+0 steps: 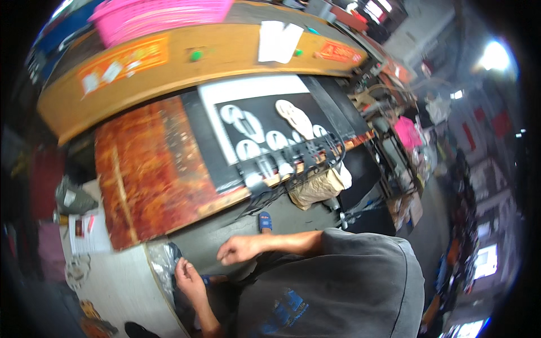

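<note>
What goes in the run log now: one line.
left hand: beside clear plastic, contact unclear | right hand: loosely curled, above floor | pale oblong piece: on black panel

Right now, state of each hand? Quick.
Left hand: fingers partly curled beside the clear plastic bag; cannot tell whether it grips it.
Right hand: loosely curled, nothing visible in it; cannot tell if closed.

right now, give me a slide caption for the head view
Left hand beside clear plastic, right hand near a stained workbench bearing pale flat shapes.
</note>
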